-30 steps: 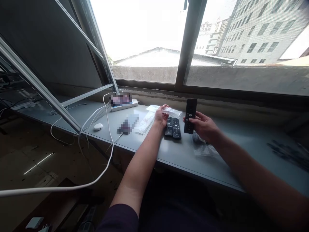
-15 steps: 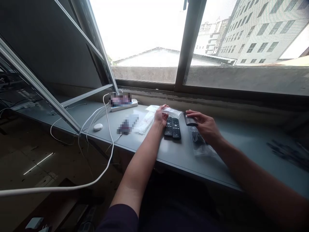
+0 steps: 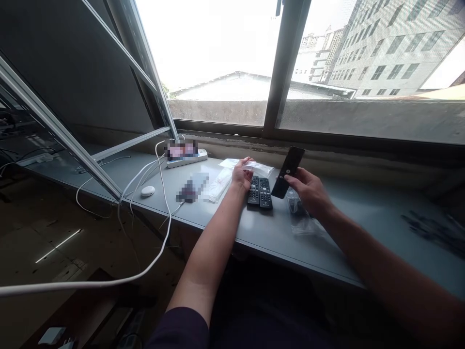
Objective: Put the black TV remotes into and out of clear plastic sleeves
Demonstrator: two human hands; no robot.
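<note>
My right hand grips a black remote control, held tilted above the table with its thumb across the front. My left hand has its fingers closed on a clear plastic bag, which stretches to the right from it. Just below the left hand, two black remote controls lie side by side on the table, their keypads facing up. Under my right hand rests another clear plastic bag with something dark in it, partly covered by the hand.
More flat plastic bags lie left of my left hand. Further left are a blurred-out item with a cable, a white round device and a white power strip. White cables hang over the table edge by a metal frame.
My right hand has turned the remote control from a nearly level, end-on pose to a steep tilt, so its long face shows. My left hand stays in place.
</note>
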